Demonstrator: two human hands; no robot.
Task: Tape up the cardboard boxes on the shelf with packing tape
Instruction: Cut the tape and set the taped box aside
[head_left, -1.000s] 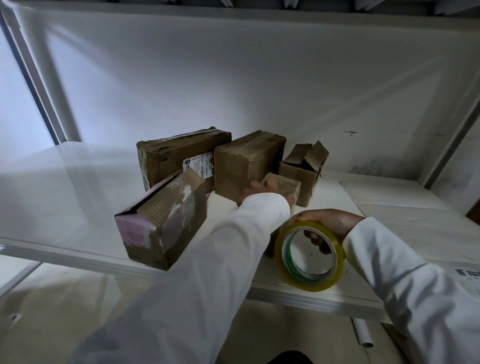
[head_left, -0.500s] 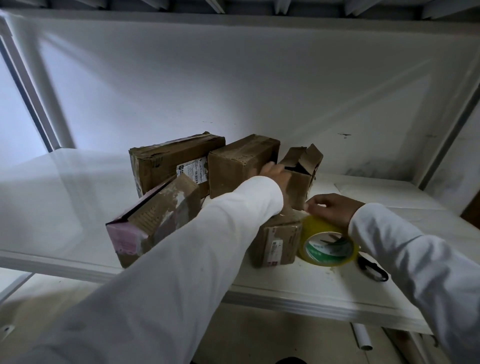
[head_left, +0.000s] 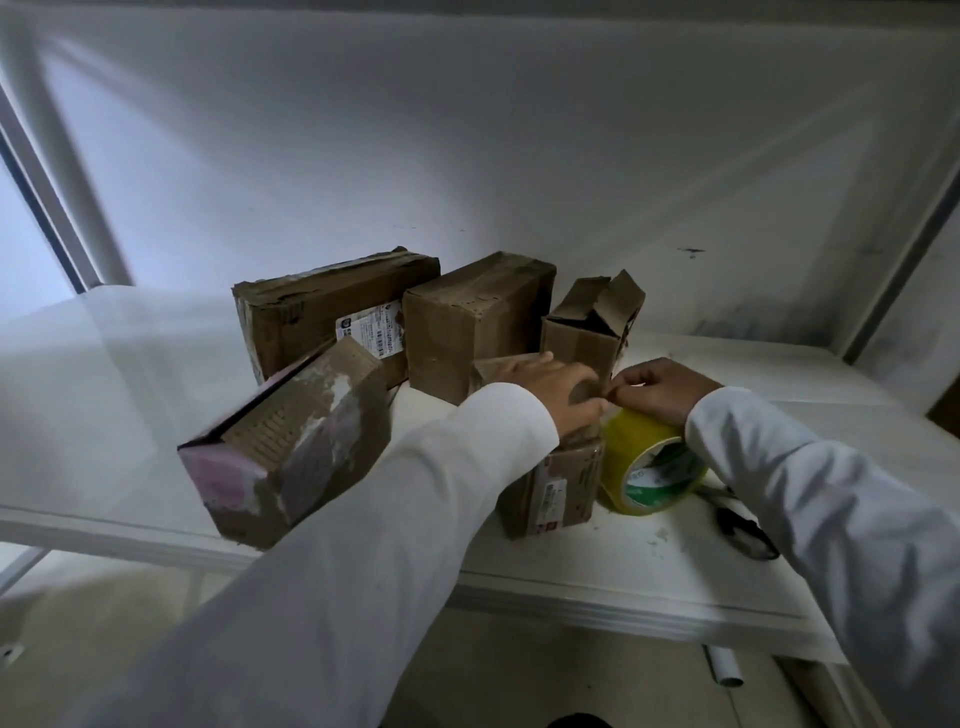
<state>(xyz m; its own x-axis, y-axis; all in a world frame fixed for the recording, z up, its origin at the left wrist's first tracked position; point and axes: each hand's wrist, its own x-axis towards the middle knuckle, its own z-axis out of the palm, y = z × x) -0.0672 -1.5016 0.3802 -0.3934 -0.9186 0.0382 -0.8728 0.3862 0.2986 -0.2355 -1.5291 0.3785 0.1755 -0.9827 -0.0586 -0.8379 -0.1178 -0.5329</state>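
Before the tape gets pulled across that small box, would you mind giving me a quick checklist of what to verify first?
1. Small box steadied: ok, the left hand rests on its top.
2. Tape roll within reach: ok, it stands on the shelf right beside the box, under the right hand.
3. Tape end found: cannot tell, the right fingertips pinch near the roll's top, but no strip shows.
4. Box flaps closed: cannot tell, the left hand covers them.
5. Cutter ready: ok, scissors lie on the shelf by the right sleeve.
6. Open box behind: not ok, its flaps stand up, unsealed.
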